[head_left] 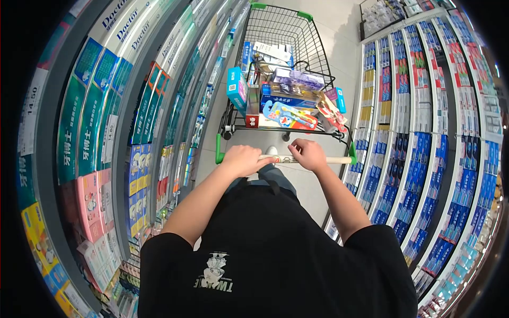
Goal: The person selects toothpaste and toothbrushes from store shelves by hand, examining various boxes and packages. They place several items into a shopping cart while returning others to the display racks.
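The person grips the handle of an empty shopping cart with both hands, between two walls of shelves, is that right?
Not quite. The head view shows the cart is loaded with boxes and a toothbrush pack, not empty. The left hand and right hand do grip the handle, between shelves on both sides.

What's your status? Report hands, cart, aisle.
Left hand and right hand both shut on handle. Cart upright, loaded with boxes. Left shelf and right shelf flank it.
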{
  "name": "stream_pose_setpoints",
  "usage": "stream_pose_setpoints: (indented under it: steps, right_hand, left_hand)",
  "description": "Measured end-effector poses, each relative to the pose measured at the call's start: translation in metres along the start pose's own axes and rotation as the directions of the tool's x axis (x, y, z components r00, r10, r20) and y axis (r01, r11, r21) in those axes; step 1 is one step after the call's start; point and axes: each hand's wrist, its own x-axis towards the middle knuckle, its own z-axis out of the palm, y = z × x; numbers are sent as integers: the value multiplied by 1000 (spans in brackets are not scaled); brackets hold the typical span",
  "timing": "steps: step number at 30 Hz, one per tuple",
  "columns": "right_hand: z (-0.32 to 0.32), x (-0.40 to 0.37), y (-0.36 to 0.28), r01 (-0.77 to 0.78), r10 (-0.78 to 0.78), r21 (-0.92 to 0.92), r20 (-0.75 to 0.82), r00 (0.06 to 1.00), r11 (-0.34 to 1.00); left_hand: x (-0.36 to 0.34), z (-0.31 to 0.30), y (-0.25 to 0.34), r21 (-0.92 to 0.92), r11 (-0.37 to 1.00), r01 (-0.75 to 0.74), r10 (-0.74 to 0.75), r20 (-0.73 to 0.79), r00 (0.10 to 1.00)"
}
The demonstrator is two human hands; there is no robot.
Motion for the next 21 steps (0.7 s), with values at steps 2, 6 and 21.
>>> stream_pose_setpoints:
  steps: [2, 6, 21]
  right_hand:
    - [1, -5, -4, -6, 6, 14, -8, 1000, 1000]
    - [7, -19, -11, 26, -25, 83, -23, 999, 996]
    - [27, 12, 11, 163, -274, -329, -327, 904, 930]
  left_hand:
    - [3, -2, -1, -1, 1000, 30, -30, 53, 998]
    - [-2, 0, 2, 17, 997, 75, -77, 111, 991]
    - [-64, 53, 18, 121, 983, 139, -136, -34, 990]
